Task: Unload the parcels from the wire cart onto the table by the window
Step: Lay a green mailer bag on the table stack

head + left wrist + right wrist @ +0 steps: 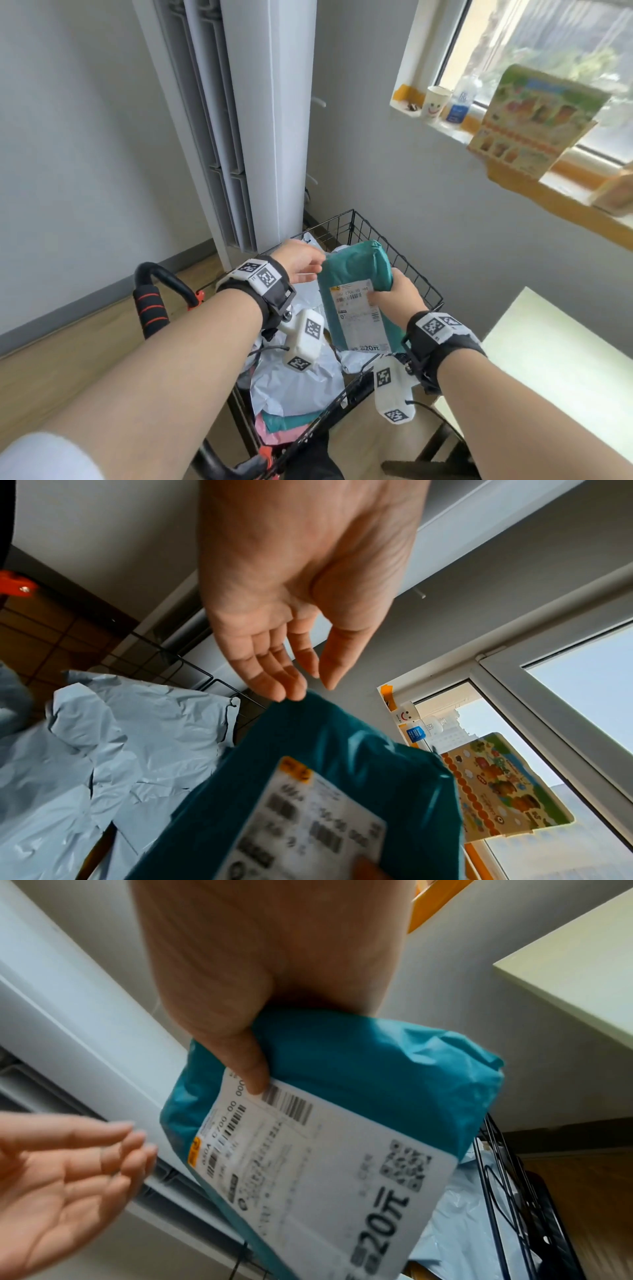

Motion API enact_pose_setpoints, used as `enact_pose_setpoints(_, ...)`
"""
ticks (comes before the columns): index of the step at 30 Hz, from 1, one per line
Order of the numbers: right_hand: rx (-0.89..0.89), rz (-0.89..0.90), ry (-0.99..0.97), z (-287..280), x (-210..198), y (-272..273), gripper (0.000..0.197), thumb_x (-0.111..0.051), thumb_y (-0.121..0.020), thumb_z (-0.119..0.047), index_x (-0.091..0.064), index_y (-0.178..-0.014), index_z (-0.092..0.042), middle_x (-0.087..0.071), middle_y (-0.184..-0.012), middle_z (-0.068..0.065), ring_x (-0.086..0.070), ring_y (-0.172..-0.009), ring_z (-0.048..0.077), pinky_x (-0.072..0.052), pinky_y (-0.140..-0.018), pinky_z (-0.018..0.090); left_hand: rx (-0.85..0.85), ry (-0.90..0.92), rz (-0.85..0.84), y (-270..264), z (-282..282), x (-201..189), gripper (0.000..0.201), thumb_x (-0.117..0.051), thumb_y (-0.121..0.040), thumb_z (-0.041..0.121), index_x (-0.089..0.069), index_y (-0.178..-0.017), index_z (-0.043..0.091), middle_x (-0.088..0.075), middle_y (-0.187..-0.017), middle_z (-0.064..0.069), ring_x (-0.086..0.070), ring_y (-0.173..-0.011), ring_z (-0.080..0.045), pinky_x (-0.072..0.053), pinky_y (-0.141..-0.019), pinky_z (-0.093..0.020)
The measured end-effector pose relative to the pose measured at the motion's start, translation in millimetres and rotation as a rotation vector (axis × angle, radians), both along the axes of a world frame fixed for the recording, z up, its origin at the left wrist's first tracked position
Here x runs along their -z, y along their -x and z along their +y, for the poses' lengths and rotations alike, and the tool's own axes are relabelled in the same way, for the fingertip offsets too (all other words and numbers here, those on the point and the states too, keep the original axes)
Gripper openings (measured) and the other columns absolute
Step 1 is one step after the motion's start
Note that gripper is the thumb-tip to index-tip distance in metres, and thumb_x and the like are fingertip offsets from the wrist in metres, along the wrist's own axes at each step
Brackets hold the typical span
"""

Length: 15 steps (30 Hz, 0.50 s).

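Note:
A teal parcel with a white shipping label is lifted above the black wire cart. My right hand grips its right edge, thumb on the label. My left hand is open, its straight fingers at the parcel's upper left corner. Several more parcels lie in the cart: light grey bags, with teal and pink ones beneath. The pale table stands to the right.
The cart's handle with black and red foam grips is at my left. A tall white unit stands in the corner behind the cart. On the window sill are a paper cup, a bottle and a colourful carton.

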State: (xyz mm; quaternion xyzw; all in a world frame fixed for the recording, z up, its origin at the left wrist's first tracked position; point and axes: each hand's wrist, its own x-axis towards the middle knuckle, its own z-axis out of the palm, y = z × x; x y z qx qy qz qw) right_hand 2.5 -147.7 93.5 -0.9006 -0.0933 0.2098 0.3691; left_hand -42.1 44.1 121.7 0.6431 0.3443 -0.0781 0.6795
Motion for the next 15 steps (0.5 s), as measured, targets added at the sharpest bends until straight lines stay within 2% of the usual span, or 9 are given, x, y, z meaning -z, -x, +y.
enact_pose_setpoints(2,0.086,0.022,-0.096,-11,-10,2,0.023,-0.056,-0.086,-0.009,-0.051,-0.107,-0.017,-0.064,-0.101,0.003,-0.061,-0.091,0.02,-0.046,-0.075,0.032,-0.028,-0.051,0.012,2,-2,-1,0.009,-0.064,-0.086,0.005,-0.058,-0.088,0.012,-0.058,-0.085,-0.005,-0.056,-0.078,-0.014,-0.052,-0.072,-0.028)
enact_pose_setpoints(5,0.221,0.067,-0.25,-32,-24,5,0.025,-0.056,-0.085,-0.004,-0.053,-0.107,-0.013,-0.066,-0.103,0.008,-0.064,-0.093,0.025,-0.051,-0.087,0.044,0.016,-0.077,0.013,2,-18,-4,0.023,-0.072,-0.082,0.018,-0.057,-0.1,0.015,-0.058,-0.096,-0.003,-0.056,-0.094,-0.016,-0.052,-0.074,-0.029)
enact_pose_setpoints(9,0.343,0.166,-0.384,-65,-39,8,0.026,-0.055,-0.085,0.0,-0.055,-0.109,-0.011,-0.067,-0.105,0.012,-0.066,-0.094,0.031,-0.052,-0.09,0.049,0.211,-0.029,-0.006,3,-56,-14,0.031,-0.067,-0.085,0.039,-0.061,-0.107,0.019,-0.065,-0.096,0.001,-0.06,-0.095,-0.015,-0.048,-0.095,-0.036)
enact_pose_setpoints(11,0.397,0.187,-0.431,-80,-42,8,0.026,-0.054,-0.085,0.001,-0.055,-0.108,-0.01,-0.067,-0.107,0.014,-0.066,-0.094,0.032,-0.052,-0.09,0.049,0.329,0.024,-0.01,2,-76,-22,0.033,-0.066,-0.086,0.04,-0.062,-0.11,0.017,-0.07,-0.098,0.0,-0.063,-0.094,-0.016,-0.05,-0.093,-0.036)
enact_pose_setpoints(13,0.431,0.195,-0.474,-97,-46,8,0.023,-0.053,-0.085,0.003,-0.055,-0.103,-0.01,-0.067,-0.106,0.016,-0.065,-0.091,0.032,-0.052,-0.089,0.048,0.416,0.051,-0.013,-5,-94,-25,0.043,-0.068,-0.085,0.034,-0.057,-0.121,0.013,-0.069,-0.108,-0.004,-0.064,-0.096,-0.018,-0.053,-0.083,-0.035)
enact_pose_setpoints(15,0.454,0.216,-0.525,-117,-50,10,0.021,-0.051,-0.086,0.006,-0.055,-0.099,-0.01,-0.067,-0.101,0.015,-0.064,-0.083,0.029,-0.054,-0.081,0.042,0.472,0.046,-0.008,-10,-109,-25,0.055,-0.073,-0.082,0.029,-0.05,-0.129,0.012,-0.065,-0.117,-0.008,-0.061,-0.104,-0.023,-0.052,-0.082,-0.036)
